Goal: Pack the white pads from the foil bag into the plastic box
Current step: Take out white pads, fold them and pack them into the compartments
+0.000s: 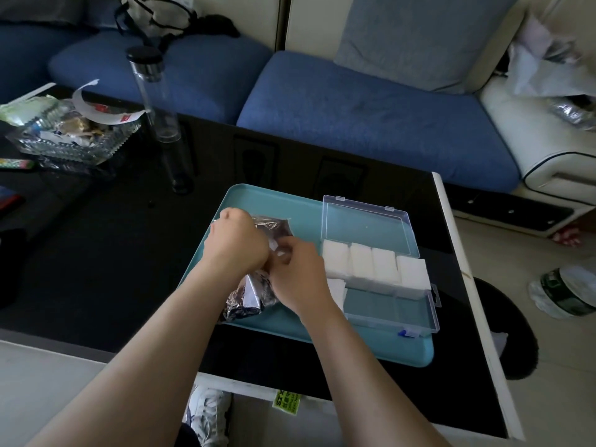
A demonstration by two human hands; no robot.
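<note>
Tray, plastic box on black table; sofa behind.

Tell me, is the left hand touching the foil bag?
Touching. The head view shows the left hand gripping the foil bag at its upper edge.

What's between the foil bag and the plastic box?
Head view: the right hand, at the mouth of the foil bag; behind it, bare teal tray up to the plastic box.
</note>
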